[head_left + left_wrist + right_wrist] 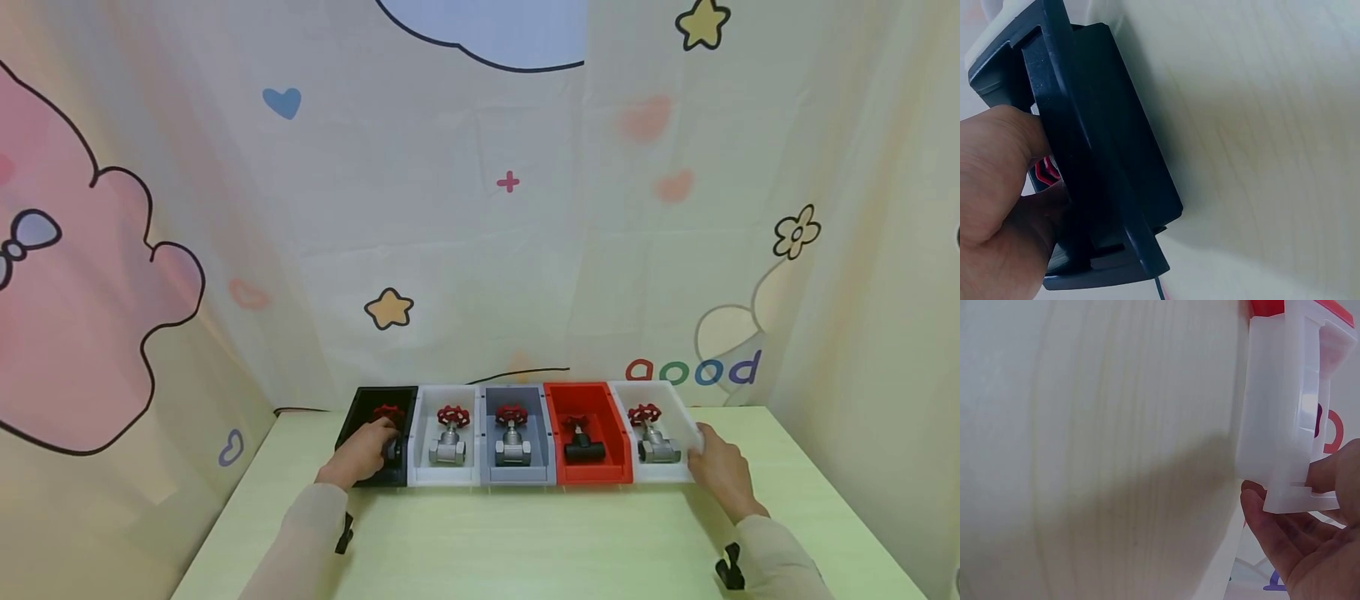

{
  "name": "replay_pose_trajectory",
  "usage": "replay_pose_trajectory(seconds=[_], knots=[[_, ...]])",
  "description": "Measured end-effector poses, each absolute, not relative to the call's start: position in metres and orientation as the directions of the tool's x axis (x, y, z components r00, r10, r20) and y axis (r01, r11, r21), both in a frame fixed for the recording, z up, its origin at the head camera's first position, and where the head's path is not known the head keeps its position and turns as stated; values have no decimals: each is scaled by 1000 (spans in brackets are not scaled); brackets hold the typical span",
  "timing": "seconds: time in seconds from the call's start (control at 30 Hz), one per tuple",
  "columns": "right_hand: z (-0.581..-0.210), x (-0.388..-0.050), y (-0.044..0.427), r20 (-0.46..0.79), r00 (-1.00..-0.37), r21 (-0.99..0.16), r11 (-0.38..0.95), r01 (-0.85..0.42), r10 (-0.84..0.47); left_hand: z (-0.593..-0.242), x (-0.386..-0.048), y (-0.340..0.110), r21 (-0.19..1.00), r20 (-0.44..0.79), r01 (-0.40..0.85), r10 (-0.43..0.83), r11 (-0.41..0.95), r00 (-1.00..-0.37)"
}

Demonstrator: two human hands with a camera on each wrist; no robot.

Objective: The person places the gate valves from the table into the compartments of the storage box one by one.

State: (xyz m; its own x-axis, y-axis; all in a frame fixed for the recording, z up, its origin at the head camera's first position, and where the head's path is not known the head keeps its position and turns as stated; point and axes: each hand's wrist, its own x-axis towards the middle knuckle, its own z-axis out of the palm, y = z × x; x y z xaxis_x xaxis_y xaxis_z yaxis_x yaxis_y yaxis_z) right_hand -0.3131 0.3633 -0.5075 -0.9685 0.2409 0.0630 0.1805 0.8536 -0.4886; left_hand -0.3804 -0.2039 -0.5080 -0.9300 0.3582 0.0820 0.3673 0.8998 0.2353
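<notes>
My left hand (pixel 366 452) reaches into the black bin (pixel 371 480) at the row's left end, thumb and fingers curled at a gate valve with a red handwheel (pixel 388 412). In the left wrist view the black bin (pixel 1110 125) hides the fingertips and most of the valve; a bit of its red handwheel (pixel 1047 170) shows. My right hand (pixel 723 471) pinches the right edge of the translucent white bin (pixel 678 400) at the other end, thumb inside and fingers outside. In that bin lies a silver valve with a red handwheel (pixel 658 446).
Between the end bins stand a white bin (pixel 444 477) and a grey bin (pixel 517 475), each with a silver valve, and a red bin (pixel 592 475) with a black-bodied valve (pixel 583 450). All sit on a pale wooden table (pixel 525 542) before a printed curtain (pixel 450 208).
</notes>
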Motion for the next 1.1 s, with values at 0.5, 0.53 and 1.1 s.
replay_pose_trajectory(seconds=[0.5,0.53,1.1], knots=[[-507,-312,362,116,-969,-483,865,137,219,-504,-376,-206,193,118,353,335,916,-935],[-508,-312,362,121,-969,-482,866,134,217,-503,-376,-206,187,118,351,334,918,-935],[-506,-310,363,108,-971,-481,866,137,214,-489,-373,-199,179,72,309,301,934,-951]])
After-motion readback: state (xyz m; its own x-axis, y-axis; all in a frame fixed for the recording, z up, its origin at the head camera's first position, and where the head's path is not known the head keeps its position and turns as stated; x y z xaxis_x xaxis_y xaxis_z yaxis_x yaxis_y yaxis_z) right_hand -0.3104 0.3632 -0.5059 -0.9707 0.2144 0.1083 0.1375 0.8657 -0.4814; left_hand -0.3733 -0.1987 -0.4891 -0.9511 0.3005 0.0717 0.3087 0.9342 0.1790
